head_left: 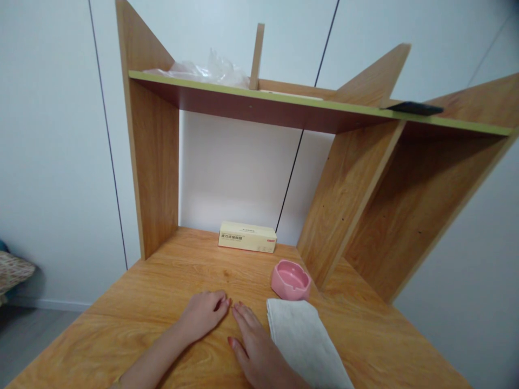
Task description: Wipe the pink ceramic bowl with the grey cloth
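Note:
My left hand (204, 314) rests on the wooden desk with its fingers curled in towards the thumb, and no object shows in it. Beside it, my right hand (256, 346) lies palm down, fingers stretched forward and thumb apart, holding nothing. The fingertips of both hands come close together; whether they touch is hard to tell. Just right of my right hand lies a folded pale grey cloth (306, 340). Beyond the cloth stands a pink faceted ashtray (286, 289) with notches in its rim. A cream cling film box (247, 237) sits farther back on the desk.
A wooden desk (133, 319) carries a hutch with an upper shelf (284, 108) and upright side panels. On the shelf are a crumpled clear plastic bag (206, 70) and a dark flat object (416, 108). Patterned fabric (14, 273) shows at the far left.

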Motion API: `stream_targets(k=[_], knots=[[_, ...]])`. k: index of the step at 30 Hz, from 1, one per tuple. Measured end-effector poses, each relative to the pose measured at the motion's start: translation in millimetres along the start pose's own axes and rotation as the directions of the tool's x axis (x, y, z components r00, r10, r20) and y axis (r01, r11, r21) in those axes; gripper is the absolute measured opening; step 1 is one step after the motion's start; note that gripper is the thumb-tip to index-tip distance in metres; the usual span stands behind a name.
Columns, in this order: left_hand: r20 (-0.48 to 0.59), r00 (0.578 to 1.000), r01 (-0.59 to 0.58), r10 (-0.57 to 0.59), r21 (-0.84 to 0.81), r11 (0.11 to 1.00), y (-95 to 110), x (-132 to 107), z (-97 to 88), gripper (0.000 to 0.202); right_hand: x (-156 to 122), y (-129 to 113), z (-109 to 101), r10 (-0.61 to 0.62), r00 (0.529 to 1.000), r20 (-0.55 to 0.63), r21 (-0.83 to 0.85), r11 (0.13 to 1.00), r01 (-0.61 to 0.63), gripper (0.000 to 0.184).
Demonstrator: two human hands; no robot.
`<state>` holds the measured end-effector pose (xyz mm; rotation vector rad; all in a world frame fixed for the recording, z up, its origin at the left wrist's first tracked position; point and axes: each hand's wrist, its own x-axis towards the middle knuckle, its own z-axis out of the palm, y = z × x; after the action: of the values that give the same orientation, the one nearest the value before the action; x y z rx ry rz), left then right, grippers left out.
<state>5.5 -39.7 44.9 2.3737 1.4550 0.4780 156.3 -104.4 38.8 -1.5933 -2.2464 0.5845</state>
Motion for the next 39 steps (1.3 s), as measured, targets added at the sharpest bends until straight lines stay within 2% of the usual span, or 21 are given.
stream_targets(k=[9, 27, 39], knots=[[0.021, 1.000, -0.012, 0.011, 0.050, 0.999, 0.8, 1.2, -2.0, 0.029, 2.1, 6.7, 2.5, -0.064, 0.998, 0.009, -0.046, 0.997, 0.064, 0.055], [0.053, 0.998, -0.027, 0.023, 0.084, 0.996, -0.9, 1.8, -0.4, 0.028, 2.9, 1.3, -4.5, -0.041, 0.996, 0.082, -0.066, 0.997, 0.046, 0.057], [0.055, 0.997, -0.062, 0.057, 0.097, 0.993, -1.0, 1.6, 0.0, 0.029, 7.4, 6.0, 1.8, -0.065, 0.995, 0.073, -0.092, 0.993, 0.071, 0.059]])
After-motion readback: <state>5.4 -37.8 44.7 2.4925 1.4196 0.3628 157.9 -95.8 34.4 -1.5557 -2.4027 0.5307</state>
